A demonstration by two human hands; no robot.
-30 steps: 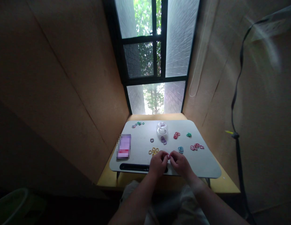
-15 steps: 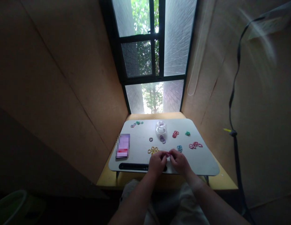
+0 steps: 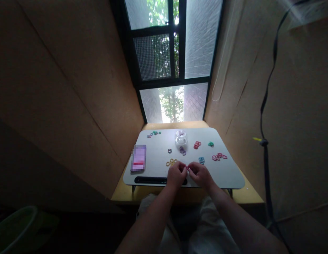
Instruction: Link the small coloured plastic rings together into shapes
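My left hand and my right hand meet over the front middle of the white lap table. Between their closed fingertips is a small pink hair tie, mostly covered by the fingers. Yellow hair ties lie right by my left fingers, partly hidden. Blue hair ties rest just beyond my right hand. A purple group and a single dark hair tie lie further back, in front of a clear round jar.
Red hair ties, a green bunch and pinkish-red ones are spread on the right. Mixed ones lie at the back left. A phone sits on the left, above a black slot. A dark cord hangs at right.
The view has tilted slightly, so the table appears higher. My fingertips have shifted a little around the pink hair tie, and my hands stay together over the same spot.
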